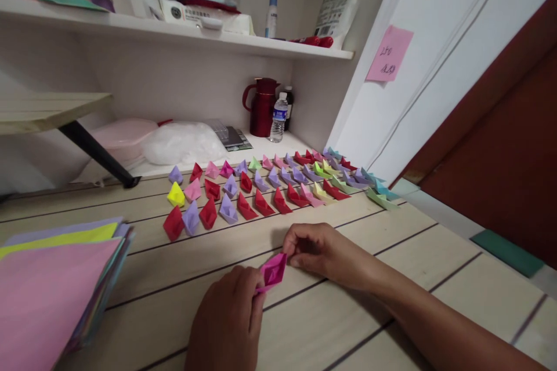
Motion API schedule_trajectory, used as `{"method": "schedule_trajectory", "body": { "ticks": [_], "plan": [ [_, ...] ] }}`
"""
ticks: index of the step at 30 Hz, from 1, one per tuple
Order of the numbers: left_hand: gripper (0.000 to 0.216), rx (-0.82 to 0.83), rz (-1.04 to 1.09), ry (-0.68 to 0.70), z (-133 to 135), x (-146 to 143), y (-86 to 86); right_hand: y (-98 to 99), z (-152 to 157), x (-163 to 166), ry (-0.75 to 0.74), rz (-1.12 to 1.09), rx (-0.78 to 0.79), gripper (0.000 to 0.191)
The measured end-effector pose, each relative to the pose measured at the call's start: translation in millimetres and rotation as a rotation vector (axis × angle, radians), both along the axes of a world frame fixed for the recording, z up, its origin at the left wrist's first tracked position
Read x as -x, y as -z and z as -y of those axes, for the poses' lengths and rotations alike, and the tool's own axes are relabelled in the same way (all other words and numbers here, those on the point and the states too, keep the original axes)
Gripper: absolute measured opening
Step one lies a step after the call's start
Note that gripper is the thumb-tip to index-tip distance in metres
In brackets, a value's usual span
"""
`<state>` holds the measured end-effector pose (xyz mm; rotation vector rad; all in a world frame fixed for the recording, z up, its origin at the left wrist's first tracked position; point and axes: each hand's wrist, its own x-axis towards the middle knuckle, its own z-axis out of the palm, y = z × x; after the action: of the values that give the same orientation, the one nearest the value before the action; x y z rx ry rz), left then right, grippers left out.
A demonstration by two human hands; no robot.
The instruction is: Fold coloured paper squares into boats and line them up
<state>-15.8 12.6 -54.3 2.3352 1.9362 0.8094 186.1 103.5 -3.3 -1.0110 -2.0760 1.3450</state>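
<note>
A magenta folded paper boat [273,272] is held just above the slatted tabletop. My left hand [230,316] pinches its near left end between thumb and fingers. At the boat's other tip, my right hand [311,250] has its fingers curled in and closed against the paper; its exact grip is partly hidden. Beyond both hands, several small paper boats stand in rows, among them a red boat [174,223], a lilac boat [191,218], a yellow boat [176,194] and a pale green boat [381,199].
A stack of coloured paper [47,295] lies at the left. Behind the boats are a dark red jug [262,107], a water bottle [278,119] and a white plastic bag [185,144]. A black table leg [98,153] supports a raised wooden board [52,111].
</note>
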Motion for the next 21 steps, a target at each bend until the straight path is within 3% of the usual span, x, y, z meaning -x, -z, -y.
{"method": "schedule_trajectory", "body": {
  "ticks": [7,17,21],
  "plan": [
    [0.017,-0.003,-0.029,0.108,0.1,5.2,-2.0,4.2,-0.9,0.0,0.004,0.025,-0.05,0.002],
    [0.018,0.025,0.058,0.049,-1.0,2.4,-0.9,1.5,-2.6,0.5,-0.017,0.065,-0.21,0.008],
    [0.019,0.065,0.029,0.098,-3.5,7.0,-6.8,1.8,-4.7,1.7,-0.01,0.061,-0.244,0.008]
  ]
}}
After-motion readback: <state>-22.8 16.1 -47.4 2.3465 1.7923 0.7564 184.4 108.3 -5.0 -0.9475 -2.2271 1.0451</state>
